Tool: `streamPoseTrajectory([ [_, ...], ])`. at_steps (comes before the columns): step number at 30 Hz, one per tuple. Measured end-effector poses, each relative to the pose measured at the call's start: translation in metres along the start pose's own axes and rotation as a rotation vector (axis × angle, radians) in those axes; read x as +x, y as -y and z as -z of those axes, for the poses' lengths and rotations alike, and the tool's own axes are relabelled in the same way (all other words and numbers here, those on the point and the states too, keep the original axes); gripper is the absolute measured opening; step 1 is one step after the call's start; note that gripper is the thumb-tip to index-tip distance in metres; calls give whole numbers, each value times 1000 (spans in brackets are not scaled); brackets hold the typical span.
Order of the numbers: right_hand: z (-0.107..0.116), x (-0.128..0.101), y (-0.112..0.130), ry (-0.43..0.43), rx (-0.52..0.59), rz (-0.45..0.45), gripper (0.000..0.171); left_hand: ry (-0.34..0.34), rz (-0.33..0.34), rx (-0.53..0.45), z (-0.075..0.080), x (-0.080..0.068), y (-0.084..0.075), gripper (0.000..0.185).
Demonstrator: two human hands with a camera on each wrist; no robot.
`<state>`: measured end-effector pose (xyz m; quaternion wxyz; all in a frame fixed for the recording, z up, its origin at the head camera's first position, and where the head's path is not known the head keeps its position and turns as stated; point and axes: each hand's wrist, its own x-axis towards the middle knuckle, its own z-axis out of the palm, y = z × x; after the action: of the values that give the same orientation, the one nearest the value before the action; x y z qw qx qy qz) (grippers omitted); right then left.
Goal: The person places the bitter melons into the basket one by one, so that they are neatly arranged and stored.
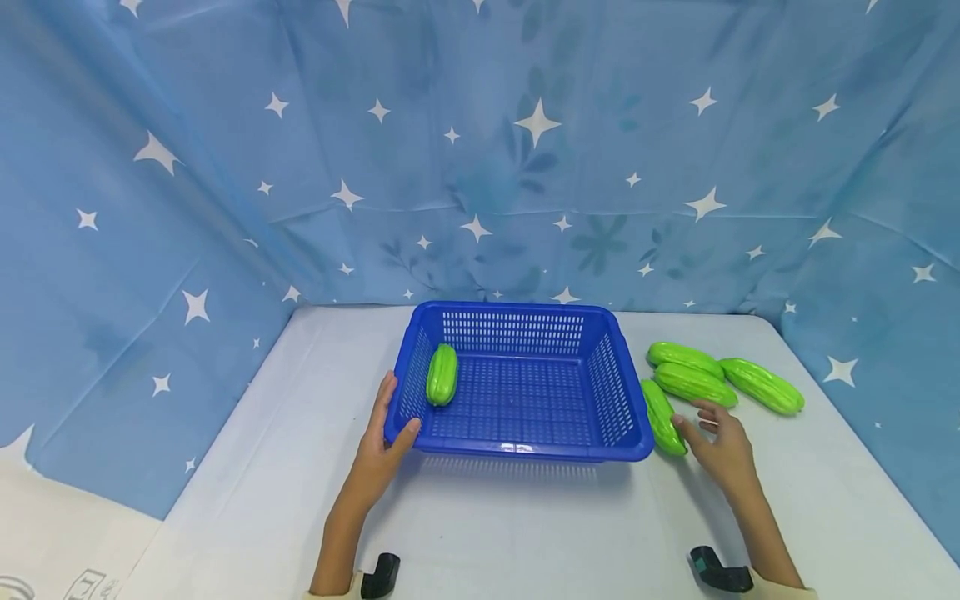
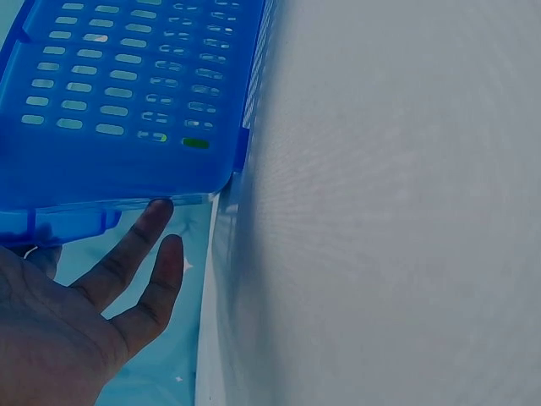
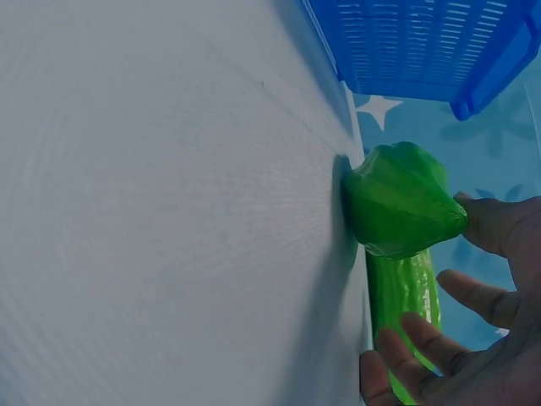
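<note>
A blue plastic basket [image 1: 510, 451] with slotted walls stands on the table. One bright green ribbed, cucumber-like fruit [image 1: 442, 375] lies inside it, along the left wall. My left hand [image 1: 377, 458] holds the basket's front left corner, thumb at the rim and fingers along the outer wall. Just right of the basket, another green ribbed fruit [image 1: 662, 419] lies on the table. My right hand [image 1: 722, 447] is beside this one with its thumb at the fruit; in the right wrist view the other fingers [image 3: 478, 298] are spread and apart from it.
Three more green ribbed fruits lie behind the right hand: a rear one [image 1: 684, 357], one just in front of it [image 1: 694, 384] and one farther right [image 1: 763, 386]. A blue star-patterned cloth [image 1: 480, 167] hangs around the white table [image 1: 510, 533].
</note>
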<state>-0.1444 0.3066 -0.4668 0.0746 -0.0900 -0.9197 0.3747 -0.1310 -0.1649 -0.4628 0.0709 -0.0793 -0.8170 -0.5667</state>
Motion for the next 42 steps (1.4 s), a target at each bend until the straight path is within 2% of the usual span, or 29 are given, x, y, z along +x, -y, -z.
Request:
streamPoseTrajectory([
  [7,-3,-3,4,36,37,-35,69,2,-2,-5,0,0,0,73],
  [15,-10,-4,7,92,14,-25,85,5,1,-13,0,-1,1,73],
  [20,-13,-4,10,121,6,-22,84,2,0,-3,0,-1,2,73],
  [29,-14,-3,14,194,25,-92,84,4,-3,-12,0,-1,1,73],
  [36,-13,-4,16,212,53,-146,87,1,-4,-8,0,0,0,73],
  [42,-13,-6,15,210,61,-153,86,-1,-1,-4,0,0,0,72],
])
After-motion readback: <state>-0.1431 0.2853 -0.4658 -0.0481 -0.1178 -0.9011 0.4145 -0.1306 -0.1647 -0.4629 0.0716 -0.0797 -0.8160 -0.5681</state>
